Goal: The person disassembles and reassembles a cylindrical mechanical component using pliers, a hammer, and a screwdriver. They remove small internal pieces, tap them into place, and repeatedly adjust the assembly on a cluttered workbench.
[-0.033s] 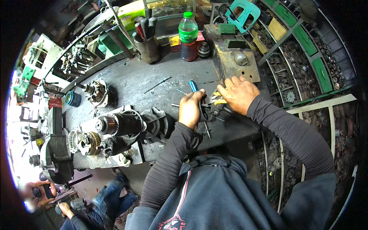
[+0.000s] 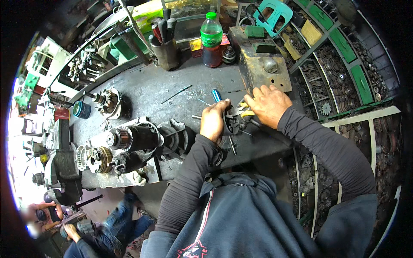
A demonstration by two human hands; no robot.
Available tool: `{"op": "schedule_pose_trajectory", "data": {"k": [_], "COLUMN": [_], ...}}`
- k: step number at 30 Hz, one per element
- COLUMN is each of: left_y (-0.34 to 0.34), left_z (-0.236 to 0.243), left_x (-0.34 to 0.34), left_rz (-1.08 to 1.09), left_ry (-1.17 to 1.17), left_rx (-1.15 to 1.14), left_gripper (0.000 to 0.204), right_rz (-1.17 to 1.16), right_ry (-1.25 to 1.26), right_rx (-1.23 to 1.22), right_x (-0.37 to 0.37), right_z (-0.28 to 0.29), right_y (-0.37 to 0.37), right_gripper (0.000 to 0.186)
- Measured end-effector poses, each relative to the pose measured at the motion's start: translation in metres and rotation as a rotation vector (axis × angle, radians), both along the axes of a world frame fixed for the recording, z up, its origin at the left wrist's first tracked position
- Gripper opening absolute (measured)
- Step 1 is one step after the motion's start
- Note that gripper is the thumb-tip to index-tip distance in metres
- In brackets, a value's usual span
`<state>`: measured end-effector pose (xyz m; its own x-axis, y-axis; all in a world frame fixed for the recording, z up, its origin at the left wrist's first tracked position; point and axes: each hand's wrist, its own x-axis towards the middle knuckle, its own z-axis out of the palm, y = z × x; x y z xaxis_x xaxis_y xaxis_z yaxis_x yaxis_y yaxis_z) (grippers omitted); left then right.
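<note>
My left hand (image 2: 212, 120) is wrapped round a dark, round metal part (image 2: 232, 124) held just above the workbench (image 2: 189, 81). In my right hand (image 2: 270, 105) are pliers with yellow handles (image 2: 247, 113), their jaws against the right side of that part. The exact contact is partly hidden by my fingers. Beyond my left hand lies a screwdriver with a blue handle (image 2: 216, 95). A thin metal rod (image 2: 232, 145) rests below the held part.
To the left stand a ribbed cylindrical motor part (image 2: 142, 138), a brass-coloured ring part (image 2: 100, 160) and a finned rotor (image 2: 112, 103). A green-capped bottle (image 2: 211, 43), a tool holder (image 2: 166, 56) and a rusty metal block (image 2: 263, 64) line the back. Another person (image 2: 107, 232) works at lower left.
My hands, the pliers and the metal part stay almost where they were. The other person at lower left has shifted slightly.
</note>
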<state>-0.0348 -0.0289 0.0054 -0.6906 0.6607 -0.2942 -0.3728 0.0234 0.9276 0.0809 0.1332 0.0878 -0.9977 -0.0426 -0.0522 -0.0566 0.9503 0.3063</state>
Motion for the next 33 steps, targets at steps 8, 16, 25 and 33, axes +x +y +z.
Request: {"op": "schedule_pose_trajectory", "data": {"k": [8, 16, 25, 33], "left_y": [0.024, 0.007, -0.032, -0.049], "left_z": [-0.003, 0.01, 0.028, 0.045], "left_x": [-0.009, -0.045, -0.001, 0.022], "left_rz": [-0.155, -0.201, -0.057, 0.029], "left_ry": [0.238, -0.099, -0.788, -0.917], "left_rx": [-0.312, 0.132, 0.292, 0.282], "left_gripper": [0.047, 0.029, 0.021, 0.035], "right_rz": [-0.256, -0.305, -0.337, -0.199], "right_ry": [-0.136, -0.521, 0.203, 0.054], "right_rx": [-0.243, -0.604, -0.77, -0.251], "right_x": [0.016, 0.071, 0.104, 0.095], "right_z": [0.008, 0.011, 0.068, 0.109], "right_y": [0.008, 0.005, -0.002, -0.036], "right_gripper": [0.032, 0.044, 0.047, 0.033]}}
